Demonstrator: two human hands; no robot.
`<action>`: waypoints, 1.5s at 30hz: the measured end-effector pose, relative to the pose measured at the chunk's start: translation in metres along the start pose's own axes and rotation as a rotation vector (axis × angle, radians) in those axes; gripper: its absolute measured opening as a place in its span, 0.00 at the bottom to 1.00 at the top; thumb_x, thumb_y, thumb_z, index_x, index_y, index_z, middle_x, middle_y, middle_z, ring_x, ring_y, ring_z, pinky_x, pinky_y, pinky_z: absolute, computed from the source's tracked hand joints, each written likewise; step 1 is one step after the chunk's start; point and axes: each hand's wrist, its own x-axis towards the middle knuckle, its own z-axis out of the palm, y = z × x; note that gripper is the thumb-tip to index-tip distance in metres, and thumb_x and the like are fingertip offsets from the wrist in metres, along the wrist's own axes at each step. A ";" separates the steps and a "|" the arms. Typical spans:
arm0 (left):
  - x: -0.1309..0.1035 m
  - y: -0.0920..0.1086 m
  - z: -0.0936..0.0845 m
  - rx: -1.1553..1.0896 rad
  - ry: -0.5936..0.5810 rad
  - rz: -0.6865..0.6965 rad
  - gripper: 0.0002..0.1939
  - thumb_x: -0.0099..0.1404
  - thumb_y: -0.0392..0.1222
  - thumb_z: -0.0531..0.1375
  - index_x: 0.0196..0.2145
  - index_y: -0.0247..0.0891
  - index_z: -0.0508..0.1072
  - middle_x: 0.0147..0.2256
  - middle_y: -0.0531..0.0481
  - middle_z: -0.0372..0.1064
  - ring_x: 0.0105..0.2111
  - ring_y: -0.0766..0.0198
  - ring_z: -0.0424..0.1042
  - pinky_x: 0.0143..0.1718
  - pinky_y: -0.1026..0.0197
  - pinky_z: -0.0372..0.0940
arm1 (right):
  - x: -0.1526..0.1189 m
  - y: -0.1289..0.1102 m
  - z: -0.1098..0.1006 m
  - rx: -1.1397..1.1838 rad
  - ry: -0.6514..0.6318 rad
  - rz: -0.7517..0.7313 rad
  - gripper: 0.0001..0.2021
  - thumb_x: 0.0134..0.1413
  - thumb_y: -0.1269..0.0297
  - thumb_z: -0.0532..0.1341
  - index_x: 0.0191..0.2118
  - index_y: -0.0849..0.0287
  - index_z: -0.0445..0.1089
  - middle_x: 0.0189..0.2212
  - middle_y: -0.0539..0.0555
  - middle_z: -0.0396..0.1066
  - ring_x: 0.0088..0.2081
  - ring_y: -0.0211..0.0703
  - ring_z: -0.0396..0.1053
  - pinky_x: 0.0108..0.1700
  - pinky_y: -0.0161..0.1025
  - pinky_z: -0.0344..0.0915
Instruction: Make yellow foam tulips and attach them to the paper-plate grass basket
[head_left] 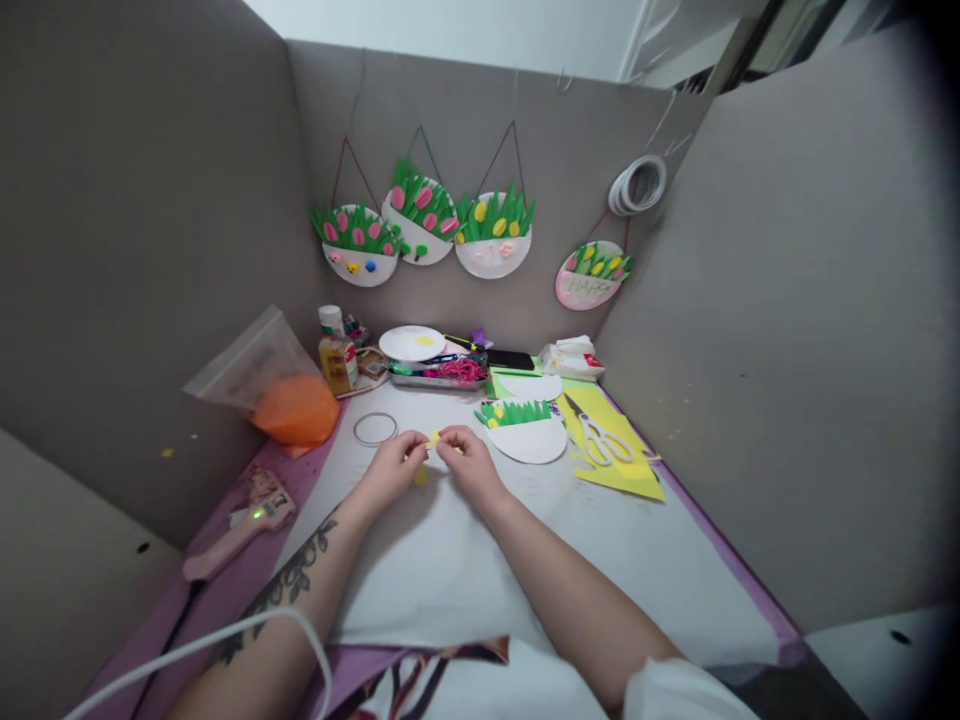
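Close together over the white sheet (420,590), both hands pinch a small yellow piece (433,438). My left hand (400,462) has its fingers pressed together at the piece's left side. My right hand (466,462) grips it from the right, fingers bent. Another small yellow piece (420,476) lies just below the fingertips. Right of my right hand rests a white half-round plate (529,443) with green paper grass and a yellow shape along its upper edge. A thin ring (375,429) lies to the left.
White-handled scissors (600,440) lie on yellow paper (637,478) at right. A pink glue gun (238,538), a bag of orange material (296,408) and a glue bottle (338,358) stand left. Behind are a filled tray (435,380) and hanging decorated plates (493,250). A white cable (225,632) crosses my left forearm.
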 end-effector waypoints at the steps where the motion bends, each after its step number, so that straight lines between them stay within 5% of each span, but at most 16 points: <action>1: 0.000 0.001 0.000 0.000 -0.006 -0.002 0.10 0.58 0.41 0.49 0.30 0.36 0.69 0.27 0.52 0.67 0.28 0.65 0.65 0.30 0.65 0.59 | 0.000 0.000 0.000 -0.003 0.004 0.004 0.04 0.45 0.64 0.59 0.25 0.59 0.67 0.36 0.53 0.65 0.38 0.40 0.64 0.40 0.37 0.60; 19: -0.002 0.007 -0.001 0.034 -0.041 0.048 0.10 0.59 0.41 0.50 0.31 0.36 0.70 0.26 0.53 0.67 0.28 0.66 0.64 0.29 0.65 0.57 | 0.004 0.009 0.000 0.011 0.010 0.038 0.05 0.45 0.62 0.58 0.26 0.58 0.67 0.33 0.51 0.65 0.32 0.38 0.62 0.31 0.33 0.61; 45: -0.003 0.014 -0.004 0.017 -0.051 0.026 0.11 0.58 0.41 0.50 0.30 0.37 0.70 0.28 0.51 0.69 0.30 0.64 0.65 0.30 0.65 0.58 | 0.005 0.003 -0.002 0.011 -0.045 0.016 0.05 0.45 0.65 0.58 0.23 0.59 0.67 0.38 0.52 0.65 0.35 0.39 0.63 0.33 0.35 0.62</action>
